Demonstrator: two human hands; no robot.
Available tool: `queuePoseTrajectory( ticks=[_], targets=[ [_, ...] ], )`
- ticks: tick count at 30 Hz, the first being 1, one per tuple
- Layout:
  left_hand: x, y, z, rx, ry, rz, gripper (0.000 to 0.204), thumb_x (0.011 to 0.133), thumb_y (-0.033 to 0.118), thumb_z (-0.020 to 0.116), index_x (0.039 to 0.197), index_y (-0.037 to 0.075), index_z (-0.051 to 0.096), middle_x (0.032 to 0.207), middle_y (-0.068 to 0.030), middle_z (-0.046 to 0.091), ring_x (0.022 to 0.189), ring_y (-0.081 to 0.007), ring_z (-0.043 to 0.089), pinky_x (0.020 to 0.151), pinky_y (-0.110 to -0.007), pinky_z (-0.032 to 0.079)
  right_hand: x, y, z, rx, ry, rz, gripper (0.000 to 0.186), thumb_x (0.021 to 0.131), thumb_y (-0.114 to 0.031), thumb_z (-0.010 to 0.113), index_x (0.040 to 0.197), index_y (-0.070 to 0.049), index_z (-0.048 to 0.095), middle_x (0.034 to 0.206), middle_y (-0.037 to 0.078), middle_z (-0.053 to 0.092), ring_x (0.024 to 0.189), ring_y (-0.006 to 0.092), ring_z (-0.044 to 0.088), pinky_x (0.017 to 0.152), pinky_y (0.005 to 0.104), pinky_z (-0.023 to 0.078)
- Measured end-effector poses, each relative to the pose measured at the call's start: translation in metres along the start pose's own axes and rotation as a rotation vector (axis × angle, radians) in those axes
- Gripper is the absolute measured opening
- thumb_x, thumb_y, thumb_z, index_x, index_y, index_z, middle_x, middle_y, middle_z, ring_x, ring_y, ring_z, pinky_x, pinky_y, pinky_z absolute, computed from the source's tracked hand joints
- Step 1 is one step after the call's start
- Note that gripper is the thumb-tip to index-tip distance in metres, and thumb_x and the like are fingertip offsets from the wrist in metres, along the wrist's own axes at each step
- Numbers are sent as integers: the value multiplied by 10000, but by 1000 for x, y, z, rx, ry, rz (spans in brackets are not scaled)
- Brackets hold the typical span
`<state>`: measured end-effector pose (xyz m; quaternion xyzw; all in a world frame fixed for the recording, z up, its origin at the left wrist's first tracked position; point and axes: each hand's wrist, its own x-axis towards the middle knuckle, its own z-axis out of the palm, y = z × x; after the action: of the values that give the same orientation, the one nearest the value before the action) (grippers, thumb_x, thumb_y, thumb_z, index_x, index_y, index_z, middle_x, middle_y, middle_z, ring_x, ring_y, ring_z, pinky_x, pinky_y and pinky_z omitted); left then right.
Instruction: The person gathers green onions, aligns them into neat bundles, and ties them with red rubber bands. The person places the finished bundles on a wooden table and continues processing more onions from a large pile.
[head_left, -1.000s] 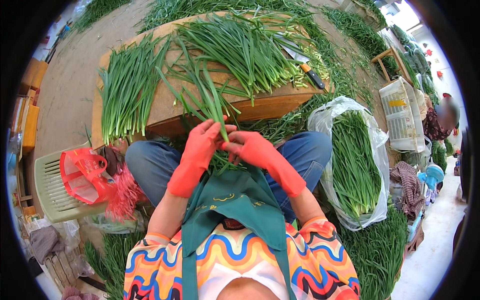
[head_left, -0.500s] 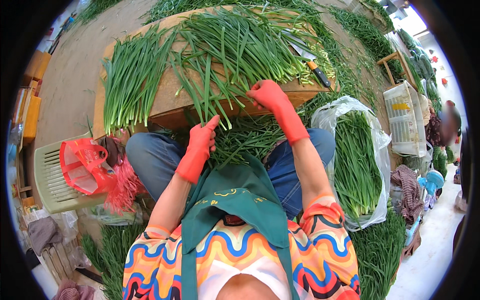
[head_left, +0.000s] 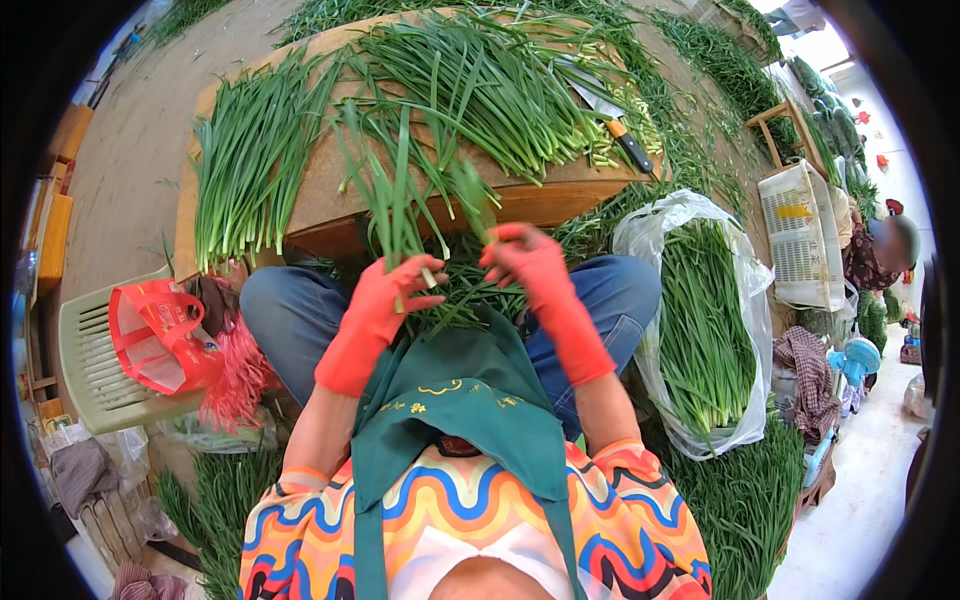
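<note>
My left hand [head_left: 385, 297], in a red rubber glove, is closed around a few garlic chives [head_left: 393, 215], their pale cut ends sticking out near the fingers. Across from it, over my lap, my right hand [head_left: 530, 270] in a matching glove pinches a green chive blade [head_left: 470, 195], smeared by motion. Beyond both hands stands a wooden board [head_left: 322, 190]. It bears a neat bunch of chives [head_left: 265, 150] on the left and a larger heap [head_left: 480, 95] toward the middle and right. Loose trimmings [head_left: 465, 285] lie between my knees.
A knife [head_left: 628, 143] with an orange-and-black handle rests at the board's right edge. Chives fill a clear plastic bag [head_left: 640, 350] by my right knee. On a green plastic stool [head_left: 85, 345] at left are a red bag [head_left: 150, 345] and pink ties [head_left: 238, 370]. Another person [head_left: 880, 250] is far right.
My right hand has come back from the board's edge toward my lap and now pinches a chive blade. The left hand, with its chives, has shifted slightly left and nearer.
</note>
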<state>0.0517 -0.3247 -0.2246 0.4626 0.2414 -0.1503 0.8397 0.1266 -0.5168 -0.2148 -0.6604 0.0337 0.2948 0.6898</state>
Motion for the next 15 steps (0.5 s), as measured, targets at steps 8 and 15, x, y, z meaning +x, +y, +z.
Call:
queuePoseTrajectory(
  ticks=[8,15],
  targets=[
    [-6,19,27,-263,143,46,277,852,248,522,983,7,486,680,-43,491,572,-172,497,634,-416,511,34,-25,26,-674,135,-520,290,779,-197,570,1030,-53,550,853,107,613,763,221,584,689,307,456],
    [-1,68,20,-474,-83,350,316,899,208,434,1163,36,414,636,26,328,499,-84,326,453,-252,305,58,23,49,-882,-237,-912,384,735,-265,594,1069,-101,499,1014,169,547,946,313,517,794,393,418]
  ],
)
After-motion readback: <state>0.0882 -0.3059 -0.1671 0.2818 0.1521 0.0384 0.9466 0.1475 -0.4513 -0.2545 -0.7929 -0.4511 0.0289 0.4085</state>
